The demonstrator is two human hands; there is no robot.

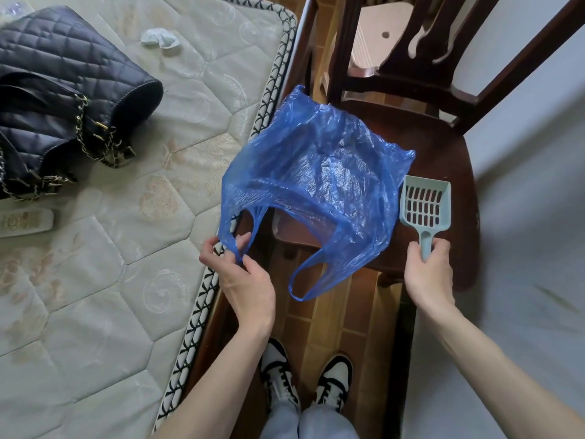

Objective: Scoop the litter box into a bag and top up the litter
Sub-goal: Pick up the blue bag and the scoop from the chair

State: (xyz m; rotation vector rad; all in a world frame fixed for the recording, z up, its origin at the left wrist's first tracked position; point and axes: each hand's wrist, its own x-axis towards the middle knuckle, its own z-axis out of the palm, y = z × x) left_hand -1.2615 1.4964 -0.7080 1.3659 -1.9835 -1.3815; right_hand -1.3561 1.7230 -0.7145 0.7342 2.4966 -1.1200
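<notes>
Holding the blue plastic bag [316,172] by one of its handle loops with my left hand [240,274], thumb and fingers pinching the thin twisted strip just off the edge of the mattress [126,248]. The rest of the bag is spread open over the front of the wooden chair seat [443,147], mouth toward me, and the second handle loop hangs off the seat's front edge between my two hands. It's that super thin crinkly film, see-through enough that the dark seat shows through it, all wrinkled and shiny.

My right hand [427,274] is curled around the handle of the litter scoop [425,207], which lies flat on the seat just beside the bag's right side, nearly touching it. The scoop is pale mint-green hard plastic, a squarish shovel shape with raised side walls and rows of slotted holes in the base, narrowing into a short stubby handle.

The chair is dark glossy wood with a carved back. On the quilted cream mattress there's a black quilted handbag [63,99] with chain straps and a crumpled tissue [160,38]. My black-and-white sneakers [304,384] sit on the brown tiled floor below.
</notes>
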